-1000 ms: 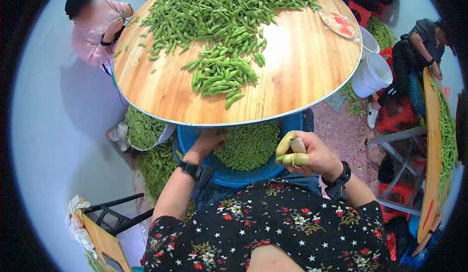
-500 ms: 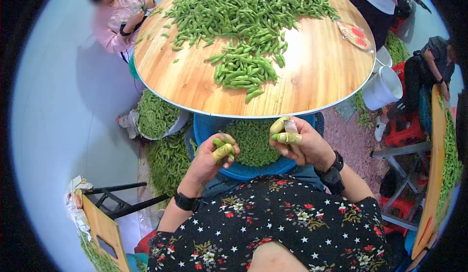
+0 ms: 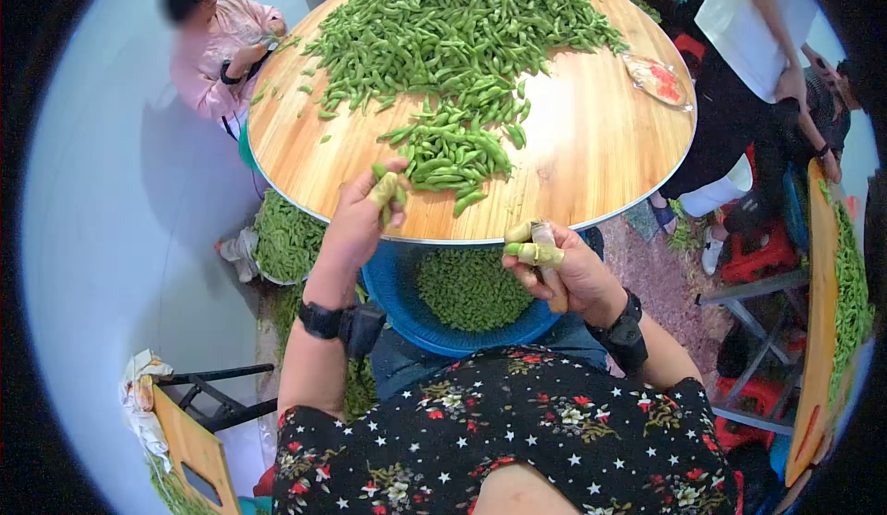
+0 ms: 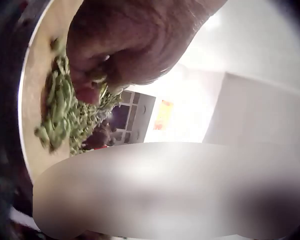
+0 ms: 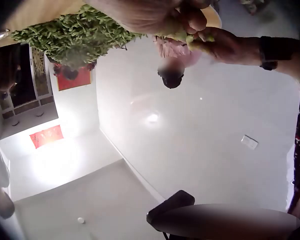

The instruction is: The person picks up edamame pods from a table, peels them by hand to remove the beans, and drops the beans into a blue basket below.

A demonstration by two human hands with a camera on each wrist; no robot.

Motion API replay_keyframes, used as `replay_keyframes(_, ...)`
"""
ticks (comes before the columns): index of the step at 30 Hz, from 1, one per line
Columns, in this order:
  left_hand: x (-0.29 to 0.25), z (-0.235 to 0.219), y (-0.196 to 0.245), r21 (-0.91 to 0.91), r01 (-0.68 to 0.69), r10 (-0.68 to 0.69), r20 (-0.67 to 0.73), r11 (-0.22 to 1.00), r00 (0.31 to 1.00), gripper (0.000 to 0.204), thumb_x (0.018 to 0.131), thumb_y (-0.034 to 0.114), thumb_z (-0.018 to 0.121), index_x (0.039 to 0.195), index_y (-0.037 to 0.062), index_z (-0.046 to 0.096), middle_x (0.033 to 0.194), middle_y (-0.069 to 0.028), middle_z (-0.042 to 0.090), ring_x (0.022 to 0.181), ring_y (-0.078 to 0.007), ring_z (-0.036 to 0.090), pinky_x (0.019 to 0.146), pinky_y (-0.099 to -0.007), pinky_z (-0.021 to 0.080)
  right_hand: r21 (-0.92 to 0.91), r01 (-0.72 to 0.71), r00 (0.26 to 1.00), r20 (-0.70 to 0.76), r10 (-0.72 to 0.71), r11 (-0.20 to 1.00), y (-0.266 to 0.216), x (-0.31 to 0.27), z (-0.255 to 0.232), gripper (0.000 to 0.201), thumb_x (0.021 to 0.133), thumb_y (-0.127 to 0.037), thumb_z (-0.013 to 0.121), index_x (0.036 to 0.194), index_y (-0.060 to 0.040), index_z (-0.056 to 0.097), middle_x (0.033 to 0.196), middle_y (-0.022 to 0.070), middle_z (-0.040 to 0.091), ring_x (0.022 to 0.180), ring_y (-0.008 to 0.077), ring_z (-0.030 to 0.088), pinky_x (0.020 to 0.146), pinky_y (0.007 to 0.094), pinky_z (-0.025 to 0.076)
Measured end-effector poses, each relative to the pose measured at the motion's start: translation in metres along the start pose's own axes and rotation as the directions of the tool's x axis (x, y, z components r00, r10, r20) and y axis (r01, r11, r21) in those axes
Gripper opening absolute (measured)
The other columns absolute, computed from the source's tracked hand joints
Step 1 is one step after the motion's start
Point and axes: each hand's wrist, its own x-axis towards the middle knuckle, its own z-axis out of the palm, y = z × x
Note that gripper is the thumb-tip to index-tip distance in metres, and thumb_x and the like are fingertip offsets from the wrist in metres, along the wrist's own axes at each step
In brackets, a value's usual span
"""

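Over the front edge of the round table (image 3: 591, 173), the left hand (image 3: 360, 215) has curled fingers around something green, likely a pod, beside the near end of the pod pile (image 3: 457, 159). Yellowish wraps cover fingers of both hands. The right hand (image 3: 573, 275) is above the right side of the blue basin (image 3: 407, 316), pinching a small pale flat tool (image 3: 545, 238). Shelled green beans (image 3: 471, 289) fill the basin. The left wrist view has the left hand (image 4: 135, 40) close to the pods (image 4: 62, 107); its fingertips are partly hidden.
A flat plastic-wrapped packet (image 3: 658, 81) lies at the table's right. A person in pink (image 3: 208, 62) sits at the far left; others are at the right near a white bucket (image 3: 721, 192). A sack of pods (image 3: 285, 238) stands left of the basin.
From inside the basin, the left hand has come up and moved forward over the table edge. The right hand stays near the basin's right side. A person at the right has come closer with a white container.
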Motion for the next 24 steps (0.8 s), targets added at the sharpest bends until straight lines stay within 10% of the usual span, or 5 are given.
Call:
replay_keyframes(8,-0.089,-0.025,-0.012,-0.322,0.087,-0.117,-0.076,0.943,0.99,0.017,0.096,0.013,0.05,0.105,0.0016,0.057,0.08,-0.0023,0.055,0.059,-0.0074,0.048,0.045,-0.0196,0.036,-0.009,-0.052,0.999,0.004,0.052,0.999,0.005,0.004,-0.005,0.016,0.089,-0.012,0.061,0.101,-0.0022,0.057,0.086,0.0072,0.063,0.053,0.0088,0.05,0.041,0.0202,0.038)
replay_keyframes(11,-0.129,-0.069,-0.046,0.289,0.178,-0.114,-0.226,0.941,0.967,0.015,0.092,0.007,0.052,0.102,0.0017,0.061,0.072,-0.0055,0.06,0.055,-0.014,0.055,0.05,-0.026,0.046,-0.022,-0.052,0.999,-0.01,0.052,0.998,-0.002,0.004,-0.005,0.016,0.089,-0.01,0.062,0.101,-0.0018,0.057,0.086,0.0078,0.064,0.053,0.0084,0.05,0.041,0.0202,0.038)
replay_keyframes(13,-0.159,-0.102,-0.098,0.987,0.102,0.195,-0.124,0.124,0.973,0.032,0.081,0.01,0.067,0.11,0.0,0.059,0.094,-0.0188,0.065,0.076,-0.0297,0.064,0.07,-0.0353,0.052,-0.034,-0.062,0.998,-0.005,0.062,0.998,-0.002,0.003,-0.004,0.016,0.088,-0.009,0.063,0.101,-0.0016,0.058,0.086,0.0082,0.064,0.054,0.008,0.051,0.041,0.0201,0.038)
replay_keyframes(15,-0.154,-0.072,-0.07,0.997,-0.002,0.392,-0.028,0.075,0.919,0.033,0.081,0.015,0.07,0.11,0.0013,0.06,0.098,-0.0172,0.065,0.084,-0.0276,0.064,0.072,-0.0335,0.051,-0.119,-0.019,1.0,-0.015,0.017,0.993,-0.001,0.005,0.0,0.018,0.086,-0.005,0.064,0.102,-0.0017,0.059,0.087,0.0088,0.065,0.058,0.0079,0.054,0.042,0.0199,0.039)
replay_keyframes(24,-0.082,0.058,0.013,0.376,-0.444,0.388,0.216,0.813,0.896,0.036,0.082,0.008,0.07,0.116,0.0004,0.059,0.103,-0.0128,0.065,0.082,-0.0175,0.065,0.07,-0.0268,0.052,-0.36,0.044,0.998,-0.019,-0.055,0.932,-0.004,0.008,0.023,0.012,0.085,-0.01,0.066,0.095,-0.005,0.06,0.077,0.0034,0.061,0.059,0.0074,0.055,0.045,0.02,0.04)
